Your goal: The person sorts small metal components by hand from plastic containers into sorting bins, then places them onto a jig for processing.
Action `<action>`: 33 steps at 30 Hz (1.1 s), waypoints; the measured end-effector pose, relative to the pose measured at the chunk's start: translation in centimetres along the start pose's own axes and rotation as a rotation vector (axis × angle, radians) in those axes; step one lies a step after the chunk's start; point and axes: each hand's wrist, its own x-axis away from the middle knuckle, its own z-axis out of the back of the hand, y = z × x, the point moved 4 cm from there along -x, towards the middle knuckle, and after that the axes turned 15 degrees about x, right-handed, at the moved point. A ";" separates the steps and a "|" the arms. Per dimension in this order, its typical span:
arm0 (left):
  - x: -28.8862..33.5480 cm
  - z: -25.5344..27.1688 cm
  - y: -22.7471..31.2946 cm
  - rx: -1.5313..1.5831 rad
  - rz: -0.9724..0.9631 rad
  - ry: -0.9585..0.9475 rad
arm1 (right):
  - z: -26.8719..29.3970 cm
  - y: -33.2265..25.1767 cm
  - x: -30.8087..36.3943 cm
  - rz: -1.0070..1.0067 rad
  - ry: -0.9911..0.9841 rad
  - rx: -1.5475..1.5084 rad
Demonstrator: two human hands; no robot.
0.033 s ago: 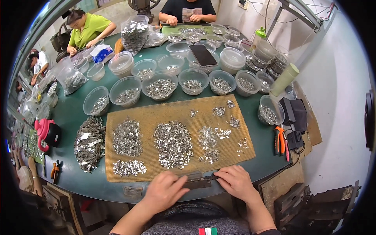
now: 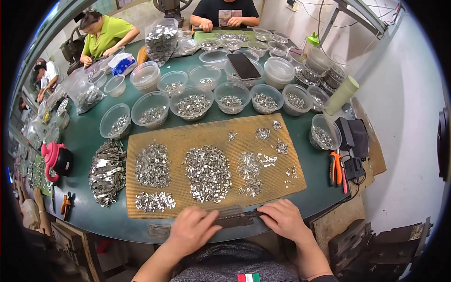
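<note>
At the front edge of the table lies a dark, narrow metal jig (image 2: 237,220), with a thin light row along its upper side. My left hand (image 2: 192,229) is closed at its left end, index finger above and thumb below; the hand hides that end. At the other end, my right hand (image 2: 284,219) pinches a small dark end piece of the jig with thumb and index finger. Just beyond is a brown textured mat (image 2: 178,134) bearing a large pile of small silvery metal pieces (image 2: 207,173), with smaller piles around it.
Clear plastic bowls (image 2: 191,102) of metal pieces line the mat's far side. Left are a heap of metal strips (image 2: 108,173), a pink-and-black jug (image 2: 56,160) and pliers (image 2: 66,206). Orange-handled pliers (image 2: 335,168) lie right. A phone (image 2: 244,66) rests on bowls. Other people work beyond.
My left hand has shifted slightly left along the jig, baring more of its upper side. My right hand stays at the right end.
</note>
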 end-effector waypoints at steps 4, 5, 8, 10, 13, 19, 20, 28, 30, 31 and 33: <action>3.0 2.1 -2.0 -0.080 0.142 0.106 | -0.3 -0.3 -0.4 -0.080 -0.124 -0.222; 3.6 2.4 -2.3 -0.086 0.211 0.117 | -0.5 -0.9 -0.9 -0.055 -0.106 -0.253; 4.2 2.2 -2.5 -0.073 0.205 0.142 | -0.8 -1.7 -1.5 -0.028 -0.112 -0.284; 4.3 2.3 -2.7 -0.069 0.202 0.152 | -0.9 -1.8 -1.8 -0.019 -0.129 -0.280; 4.2 3.0 -2.3 -0.041 0.193 0.125 | -0.6 -1.4 -1.3 -0.145 -0.301 -0.457; 6.0 3.5 -0.6 0.093 0.077 0.031 | 0.1 -2.2 0.6 -0.345 -0.664 -0.695; 5.4 3.8 -0.7 0.097 0.075 0.034 | 0.2 -2.0 0.0 -0.244 -0.679 -0.634; 5.1 3.9 -0.2 0.053 0.096 0.106 | -0.4 -1.9 -1.4 -0.123 -0.758 -0.504; 5.1 4.2 -0.2 0.064 0.108 0.113 | 0.7 -1.3 -3.4 -0.075 -0.781 -0.512; 5.2 4.4 -0.2 0.071 0.126 0.114 | 0.9 -1.2 -4.6 -0.024 -0.805 -0.529; 5.1 4.7 -0.4 0.084 0.142 0.119 | 1.4 0.0 -8.6 -0.098 -0.514 -0.302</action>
